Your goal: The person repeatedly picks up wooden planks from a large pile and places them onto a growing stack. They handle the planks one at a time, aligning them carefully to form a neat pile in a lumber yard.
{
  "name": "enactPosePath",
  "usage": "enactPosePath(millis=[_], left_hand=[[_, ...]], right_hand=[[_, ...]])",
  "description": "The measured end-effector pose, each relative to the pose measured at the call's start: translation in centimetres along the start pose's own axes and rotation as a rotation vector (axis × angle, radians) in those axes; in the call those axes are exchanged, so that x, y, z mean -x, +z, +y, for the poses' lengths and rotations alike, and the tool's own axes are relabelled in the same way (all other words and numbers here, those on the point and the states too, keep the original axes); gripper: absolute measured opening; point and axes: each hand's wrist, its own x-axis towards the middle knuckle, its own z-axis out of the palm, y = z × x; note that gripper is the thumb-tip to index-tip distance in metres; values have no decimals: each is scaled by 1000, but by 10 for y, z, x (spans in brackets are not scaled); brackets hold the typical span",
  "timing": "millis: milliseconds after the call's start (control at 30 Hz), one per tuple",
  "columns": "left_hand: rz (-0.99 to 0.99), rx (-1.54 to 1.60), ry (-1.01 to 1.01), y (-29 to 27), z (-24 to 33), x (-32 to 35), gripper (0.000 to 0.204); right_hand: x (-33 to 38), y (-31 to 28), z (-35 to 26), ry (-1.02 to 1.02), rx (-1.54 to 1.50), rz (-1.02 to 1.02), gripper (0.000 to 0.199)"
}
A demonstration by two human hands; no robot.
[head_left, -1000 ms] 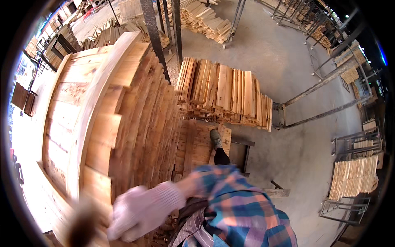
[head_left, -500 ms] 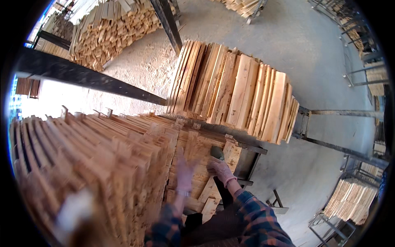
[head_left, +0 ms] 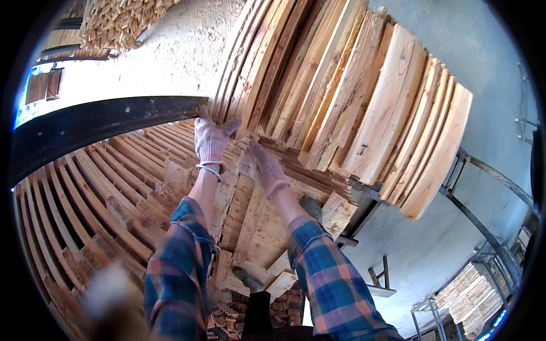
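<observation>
We are reaching forward with both arms in blue-and-orange plaid sleeves toward the near end of a tall stack of pale, rough-sawn wooden planks (head_left: 364,96) that sits on a dark metal rack (head_left: 483,187). Our left hand (head_left: 211,139), in a pinkish knit glove, lies spread and flat, fingers apart, against the end of the stack beside a black steel beam (head_left: 102,122); it seems placed there to steady or feel for a board edge, not to grip. Our right hand (head_left: 266,165), gloved alike, stretches with fingers together along a single thin light plank (head_left: 296,165) low at the stack's end, touching it, though we cannot tell whether the fingers have closed around it. Below and to the left, more planks (head_left: 96,193) lie fanned on edge, likely spaced so that air can pass. Our shoes (head_left: 247,278) rest on boards underneath.
</observation>
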Motion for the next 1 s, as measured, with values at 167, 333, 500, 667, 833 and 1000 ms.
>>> enactPosePath(millis=[167,333,500,667,833,1000], left_hand=[[-46,46,56,26,35,-8,85],[-233,436,119,-25,43,23,54],[-572,1055,-274,-8,71,73,59],[-684,1108,75,-53,49,209,56],[-933,1471,-588,-102,-25,321,49],[-817,1502,-607,-161,19,326,49]], right_hand=[[-74,-49,6,-343,60,-15,32],[26,-4,-32,-103,-286,-63,50],[128,8,-86,-219,273,105,50],[265,11,-101,-194,930,152,60],[297,15,-84,-86,1527,-118,64],[229,66,-100,-86,693,101,63]])
